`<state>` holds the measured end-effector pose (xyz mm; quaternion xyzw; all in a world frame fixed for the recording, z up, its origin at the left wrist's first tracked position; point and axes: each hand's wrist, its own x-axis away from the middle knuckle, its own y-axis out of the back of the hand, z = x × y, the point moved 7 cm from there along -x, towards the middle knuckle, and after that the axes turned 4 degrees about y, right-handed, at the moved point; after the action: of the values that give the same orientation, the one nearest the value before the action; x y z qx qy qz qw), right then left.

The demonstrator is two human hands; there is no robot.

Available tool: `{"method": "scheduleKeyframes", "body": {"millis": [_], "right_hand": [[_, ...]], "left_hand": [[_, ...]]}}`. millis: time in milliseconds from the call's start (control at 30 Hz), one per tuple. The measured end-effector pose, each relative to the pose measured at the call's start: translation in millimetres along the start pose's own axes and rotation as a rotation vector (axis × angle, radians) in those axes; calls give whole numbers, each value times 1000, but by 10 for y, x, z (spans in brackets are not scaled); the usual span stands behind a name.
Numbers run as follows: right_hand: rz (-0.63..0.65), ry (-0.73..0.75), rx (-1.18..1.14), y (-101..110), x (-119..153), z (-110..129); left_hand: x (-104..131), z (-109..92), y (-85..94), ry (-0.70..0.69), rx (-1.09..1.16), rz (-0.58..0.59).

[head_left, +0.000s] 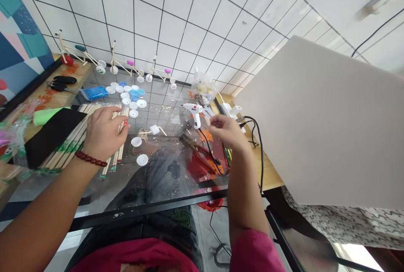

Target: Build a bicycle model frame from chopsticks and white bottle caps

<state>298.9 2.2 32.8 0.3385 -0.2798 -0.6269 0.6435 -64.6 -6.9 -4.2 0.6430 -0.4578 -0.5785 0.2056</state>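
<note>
My left hand [104, 131], with a dark red bead bracelet on its wrist, rests over several plastic-wrapped wooden chopsticks [67, 141]. Its fingers are spread and loosely bent, and I see nothing gripped in them. My right hand [224, 129] hovers beside a white glue gun [195, 113], its fingers curled together. At their tips is something small and pale that I cannot make out. Between the hands lies a small stick piece with a white block [154, 129]. Two white bottle caps [142, 159] sit nearer to me, and more white and blue caps [125, 95] lie farther back.
Small stick-and-cap models [121, 62] stand along the tiled wall. Pliers [200, 148] and a black cable [208, 143] lie on the glass table. A plastic bag [203, 85] stands behind the glue gun. A large white panel [325, 125] rises on the right.
</note>
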Motion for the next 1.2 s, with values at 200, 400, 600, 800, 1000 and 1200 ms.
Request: {"method": "scheduleKeyframes", "body": {"millis": [200, 400, 600, 800, 1000, 1200], "right_hand": [[358, 230, -10, -1173, 316, 736], [320, 262, 171, -1371, 300, 687], [225, 243, 104, -1129, 312, 542], [270, 238, 288, -1130, 309, 556], [229, 235, 397, -1092, 315, 577], [164, 238, 428, -1019, 297, 582]], "left_hand": [[48, -95, -84, -80, 93, 7], [83, -183, -79, -161, 119, -30], [88, -237, -52, -192, 122, -43], [91, -258, -88, -185, 139, -13], [79, -238, -94, -107, 157, 73], [80, -244, -79, -88, 185, 89]]}}
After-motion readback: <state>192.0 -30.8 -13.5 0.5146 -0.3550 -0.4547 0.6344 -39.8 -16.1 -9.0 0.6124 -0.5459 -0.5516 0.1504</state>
